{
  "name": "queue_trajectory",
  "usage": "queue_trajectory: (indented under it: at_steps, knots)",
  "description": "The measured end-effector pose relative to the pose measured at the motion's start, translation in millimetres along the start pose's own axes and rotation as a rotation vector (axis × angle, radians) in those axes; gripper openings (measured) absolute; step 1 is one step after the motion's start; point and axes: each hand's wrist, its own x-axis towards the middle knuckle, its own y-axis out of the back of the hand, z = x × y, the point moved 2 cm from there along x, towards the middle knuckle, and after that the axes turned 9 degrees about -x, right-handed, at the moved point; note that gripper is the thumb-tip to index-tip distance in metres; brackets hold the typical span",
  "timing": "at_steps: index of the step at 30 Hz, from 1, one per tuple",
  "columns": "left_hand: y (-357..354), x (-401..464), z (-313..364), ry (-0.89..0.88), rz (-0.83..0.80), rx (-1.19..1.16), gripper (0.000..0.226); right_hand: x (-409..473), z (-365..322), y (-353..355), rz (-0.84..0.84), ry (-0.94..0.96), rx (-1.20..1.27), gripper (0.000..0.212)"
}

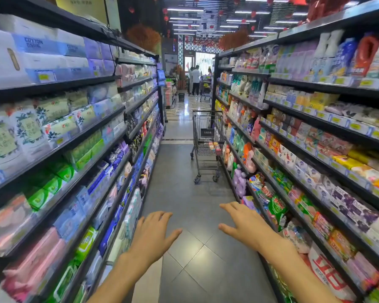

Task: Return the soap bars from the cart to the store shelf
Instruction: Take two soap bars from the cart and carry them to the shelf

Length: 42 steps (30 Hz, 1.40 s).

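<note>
While both the left hand point(154, 231) and the right hand point(245, 225) are held out flat with nothing in them, the cart point(207, 136) is seen far off at 12 o'clock, with the right hand nearer. Soap bars cannot be made out inside.

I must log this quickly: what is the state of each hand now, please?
Left hand: open, fingers spread, holding nothing.
Right hand: open, fingers spread, holding nothing.
</note>
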Motion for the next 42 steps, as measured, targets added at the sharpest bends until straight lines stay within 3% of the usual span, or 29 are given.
queue_trajectory:
  at_steps: [17,42]
  knots:
    - [10,312,-146,-0.040,0.004,0.026,0.092,337,43,-3,0.044,-0.042,-0.079,0.067]
    - [-66,951,-236,-0.102,-0.048,0.033,0.092,925,319,-71,-0.002,-0.062,0.048,0.065]
